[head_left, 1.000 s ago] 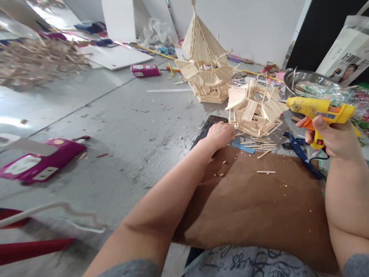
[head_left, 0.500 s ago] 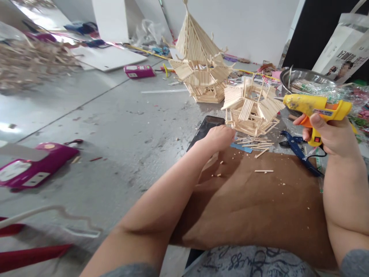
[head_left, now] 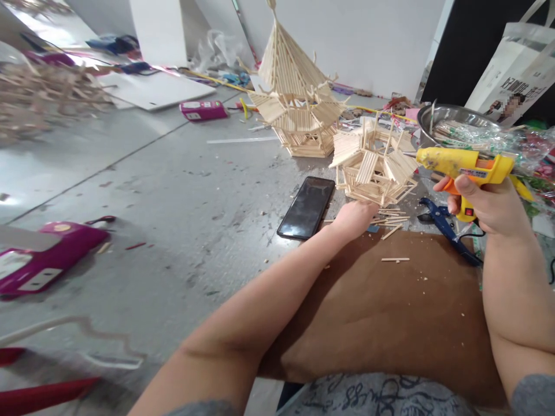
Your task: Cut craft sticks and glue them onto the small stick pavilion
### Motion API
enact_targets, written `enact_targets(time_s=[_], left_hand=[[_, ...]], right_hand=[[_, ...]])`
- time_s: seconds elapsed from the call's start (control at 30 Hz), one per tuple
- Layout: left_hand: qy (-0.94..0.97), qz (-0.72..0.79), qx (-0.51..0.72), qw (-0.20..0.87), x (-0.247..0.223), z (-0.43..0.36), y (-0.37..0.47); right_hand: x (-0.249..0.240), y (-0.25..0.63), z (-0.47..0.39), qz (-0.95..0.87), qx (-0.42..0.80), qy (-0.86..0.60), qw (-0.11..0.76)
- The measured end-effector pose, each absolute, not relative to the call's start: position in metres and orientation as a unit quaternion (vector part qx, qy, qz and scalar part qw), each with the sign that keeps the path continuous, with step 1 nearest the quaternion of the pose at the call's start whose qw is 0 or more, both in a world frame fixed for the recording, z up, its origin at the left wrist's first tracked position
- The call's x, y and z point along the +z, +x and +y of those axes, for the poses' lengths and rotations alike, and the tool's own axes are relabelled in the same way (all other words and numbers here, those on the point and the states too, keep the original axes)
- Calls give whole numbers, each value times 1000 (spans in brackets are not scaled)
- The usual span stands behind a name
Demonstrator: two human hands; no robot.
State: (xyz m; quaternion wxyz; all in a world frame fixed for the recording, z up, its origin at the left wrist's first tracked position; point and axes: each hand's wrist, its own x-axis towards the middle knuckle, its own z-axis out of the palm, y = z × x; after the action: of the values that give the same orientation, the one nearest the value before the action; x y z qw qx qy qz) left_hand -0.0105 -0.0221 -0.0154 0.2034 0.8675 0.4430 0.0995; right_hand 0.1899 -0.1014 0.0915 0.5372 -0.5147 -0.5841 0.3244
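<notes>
My right hand [head_left: 494, 199] grips a yellow hot glue gun [head_left: 466, 164] by its handle, with the nozzle to the left. At the near side of the smaller wooden-stick model [head_left: 375, 167], my left hand [head_left: 356, 219] is curled over, palm down. Its fingertips are hidden, so whatever they hold is out of sight. Short wooden sticks [head_left: 394, 216] lie just right of this hand, partly over a blue strip [head_left: 373, 229]. A single stick [head_left: 395, 259] rests on the brown sheet [head_left: 390, 323].
A taller stick pagoda [head_left: 299, 110] stands behind the smaller model. Left of my left hand lies a black phone [head_left: 307, 208]. Blue pliers [head_left: 451, 231] lie below the glue gun. A metal bowl [head_left: 459, 112] with wrapped sticks is behind it. Purple devices [head_left: 52, 254] are to the left.
My left hand has moved right, from beside the phone to the near edge of the smaller model, uncovering the phone. The view has shifted slightly; the glue gun stays in my right hand.
</notes>
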Motion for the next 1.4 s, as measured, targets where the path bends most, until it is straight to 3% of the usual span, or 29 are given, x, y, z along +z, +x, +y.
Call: enact_targets(time_s=[0.17,0.5,0.7,0.8,0.97,1.03,1.17,1.4], left_hand=[[893,435,63,96,-19,-23,-3],[885,463,26,45,-10,-29,3],[907,414,76,24,-4,-36,-8],[884,421,161,122,1,-41,-12],[693,357,317,541,8,-54,-6],[593,318,357,648,11,-60,-3],[513,278,351,733,16,-68,0],[506,274,329,748,22,-69,-1]], right_hand=[[92,190,-102,-591,339,-517,518],[87,189,-101,-602,339,-495,526],[88,191,-100,-603,337,-501,522],[89,192,-101,-602,337,-501,523],[83,187,-97,-581,337,-497,550],[78,182,-93,-560,336,-501,568],[68,169,-86,-548,351,-488,582],[63,159,-87,-538,365,-489,582]])
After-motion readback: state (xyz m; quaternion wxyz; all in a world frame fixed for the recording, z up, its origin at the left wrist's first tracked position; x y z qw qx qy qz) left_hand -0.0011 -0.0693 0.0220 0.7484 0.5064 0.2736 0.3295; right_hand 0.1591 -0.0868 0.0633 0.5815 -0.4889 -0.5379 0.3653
